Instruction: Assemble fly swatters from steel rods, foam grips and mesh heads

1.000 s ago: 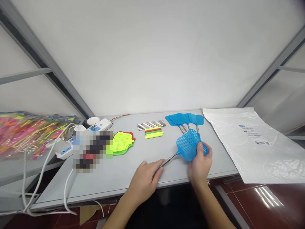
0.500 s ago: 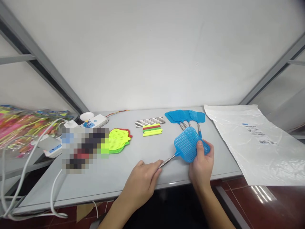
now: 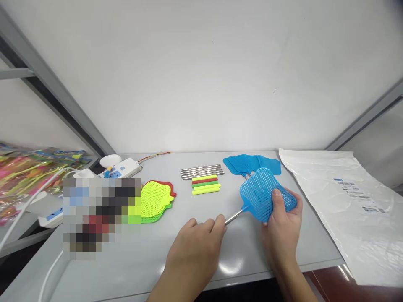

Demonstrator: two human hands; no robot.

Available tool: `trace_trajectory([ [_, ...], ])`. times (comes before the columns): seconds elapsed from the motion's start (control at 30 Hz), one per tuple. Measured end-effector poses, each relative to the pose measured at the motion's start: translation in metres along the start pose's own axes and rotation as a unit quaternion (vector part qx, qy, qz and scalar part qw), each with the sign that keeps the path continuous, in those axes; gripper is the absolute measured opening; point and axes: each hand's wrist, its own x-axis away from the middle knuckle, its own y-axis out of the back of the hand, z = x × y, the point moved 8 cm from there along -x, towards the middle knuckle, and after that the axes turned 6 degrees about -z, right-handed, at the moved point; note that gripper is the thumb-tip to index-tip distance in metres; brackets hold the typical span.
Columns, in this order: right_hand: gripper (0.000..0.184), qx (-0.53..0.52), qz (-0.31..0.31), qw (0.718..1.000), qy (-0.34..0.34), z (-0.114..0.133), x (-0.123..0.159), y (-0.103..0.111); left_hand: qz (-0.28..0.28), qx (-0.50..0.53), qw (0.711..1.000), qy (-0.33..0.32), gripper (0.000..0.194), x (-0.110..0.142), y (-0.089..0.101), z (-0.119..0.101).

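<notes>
A blue fly swatter is held between my two hands above the front of the table. My right hand grips its perforated head, thumb on top. My left hand is closed around the metal rod; the rod's lower end is hidden in the fist. Behind it lie several blue swatters with heads fanned out, their rods partly covered by the held one. Several bare metal rods lie side by side, with coloured handle tubes in yellow, red and green in front of them.
Yellow, green and red swatter heads are stacked left of centre, beside a blurred-out patch. Power strips with white cables lie at the left. Bagged colourful items fill the far left. A white plastic mailer overhangs the table's right front edge.
The camera view has shifted a little. My left hand has slid up the rod closer to the swatter head, covering more of it. My right hand keeps its hold on the head.
</notes>
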Motion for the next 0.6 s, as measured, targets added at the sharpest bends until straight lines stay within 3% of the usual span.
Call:
trace_trajectory([
  [0.1, 0.040, 0.010, 0.006, 1.000, -0.003, 0.001, 0.000, -0.001, -0.002, -0.013, 1.000, 0.011, 0.029, -0.007, 0.004, -0.002],
  [0.2, 0.038, -0.002, 0.041, 0.999, -0.018, 0.003, 0.002, -0.007, 0.024, 0.037, 0.996, 0.073, 0.028, -0.006, 0.007, 0.004],
  [0.3, 0.032, -0.045, 0.110, 0.992, -0.049, 0.002, 0.011, -0.016, 0.073, 0.151, 0.979, 0.118, 0.029, 0.000, 0.013, 0.007],
  [0.37, 0.027, -0.073, 0.159, 0.981, -0.080, -0.001, 0.022, -0.018, 0.087, 0.265, 0.952, 0.127, 0.030, 0.005, 0.019, 0.004],
  [0.47, 0.033, -0.070, 0.242, 0.961, -0.113, -0.009, 0.046, -0.020, 0.148, 0.455, 0.865, 0.154, 0.033, 0.015, 0.012, -0.010],
  [0.53, 0.037, -0.034, 0.315, 0.942, -0.115, -0.012, 0.064, -0.020, 0.210, 0.579, 0.769, 0.171, 0.034, 0.023, -0.002, -0.030],
  [0.6, 0.039, 0.001, 0.368, 0.923, -0.109, -0.013, 0.074, -0.018, 0.210, 0.681, 0.679, 0.177, 0.031, 0.027, -0.012, -0.049],
])
